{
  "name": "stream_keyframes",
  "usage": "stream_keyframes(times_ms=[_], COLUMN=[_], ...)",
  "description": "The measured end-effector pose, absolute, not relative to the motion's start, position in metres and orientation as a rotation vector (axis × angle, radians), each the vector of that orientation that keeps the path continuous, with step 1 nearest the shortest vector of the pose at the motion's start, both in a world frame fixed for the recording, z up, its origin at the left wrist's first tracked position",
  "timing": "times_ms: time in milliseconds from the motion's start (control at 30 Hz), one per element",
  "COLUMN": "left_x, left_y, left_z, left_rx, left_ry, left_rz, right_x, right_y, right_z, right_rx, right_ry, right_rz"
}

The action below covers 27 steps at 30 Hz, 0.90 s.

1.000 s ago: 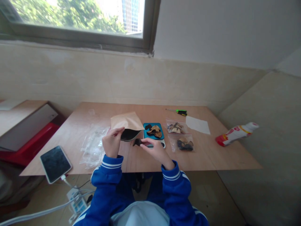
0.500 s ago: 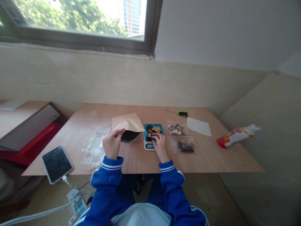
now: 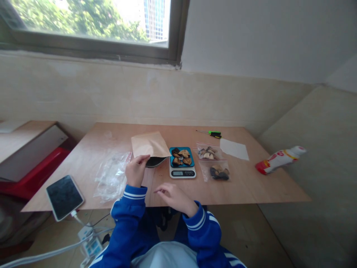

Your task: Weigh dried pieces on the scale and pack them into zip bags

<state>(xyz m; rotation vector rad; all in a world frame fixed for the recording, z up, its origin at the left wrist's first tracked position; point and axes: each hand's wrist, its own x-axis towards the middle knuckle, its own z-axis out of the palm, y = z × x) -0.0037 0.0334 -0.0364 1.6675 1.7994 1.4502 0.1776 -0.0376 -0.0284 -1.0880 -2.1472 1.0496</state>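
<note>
My left hand (image 3: 135, 171) pinches the near edge of a brown kraft paper bag (image 3: 150, 144), whose dark mouth gapes toward me. Over the table's front edge, below the scale, is my right hand (image 3: 175, 198), its fingers stretched loosely leftward and no object visible in them. The kitchen scale (image 3: 182, 173) stands to the right of the bag; several dark and tan dried slices (image 3: 182, 158) lie on its blue tray. The scale's display digits are too small to read.
Two zip bags of dried pieces, the farther one (image 3: 208, 152) and the nearer one (image 3: 219, 172), lie right of the scale. Beyond them are a screwdriver (image 3: 214, 133), white paper (image 3: 234, 149) and a bottle (image 3: 280, 160). Clear plastic bags (image 3: 111, 176) and a tablet (image 3: 65, 197) lie left.
My right hand has left the slices on the scale and moved down and left toward the table's front edge. My left hand still holds the paper bag.
</note>
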Motion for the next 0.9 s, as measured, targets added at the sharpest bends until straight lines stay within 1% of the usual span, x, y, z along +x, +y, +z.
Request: stream_keyframes(times_ms=[67,233,367,467,600,667,733,833,900], left_x=[-0.007,-0.014,-0.024,-0.041,-0.068,-0.076,-0.08,-0.08,-0.081], left_y=[0.037,0.04,0.034,0.025,0.015,0.012,0.01,0.008,0.008], left_z=[-0.049,-0.076,-0.079,-0.075,-0.08,-0.085,-0.089,-0.091,-0.089], left_rx=[1.696,1.785,1.899,1.922,1.741,1.637,1.614,1.649,1.645], left_ry=[1.773,1.777,1.707,1.914,2.312,2.369,2.38,2.385,2.376], left_rz=[1.379,1.175,1.033,0.94,0.469,0.263,0.171,0.146,0.15], right_x=[0.168,0.162,0.169,0.175,0.179,0.177,0.176,0.178,0.185], right_y=[-0.043,-0.046,-0.044,-0.042,-0.04,-0.041,-0.041,-0.035,-0.022], right_z=[-0.027,-0.03,-0.031,-0.033,-0.033,-0.033,-0.035,-0.038,-0.042], right_rx=[-1.059,-1.119,-1.2,-1.25,-1.308,-1.308,-1.28,-1.309,-1.371], right_ry=[-2.216,-2.288,-2.272,-2.257,-2.245,-2.242,-2.224,-2.117,-2.014], right_rz=[1.131,1.172,1.159,1.142,1.126,1.129,1.123,1.019,0.838])
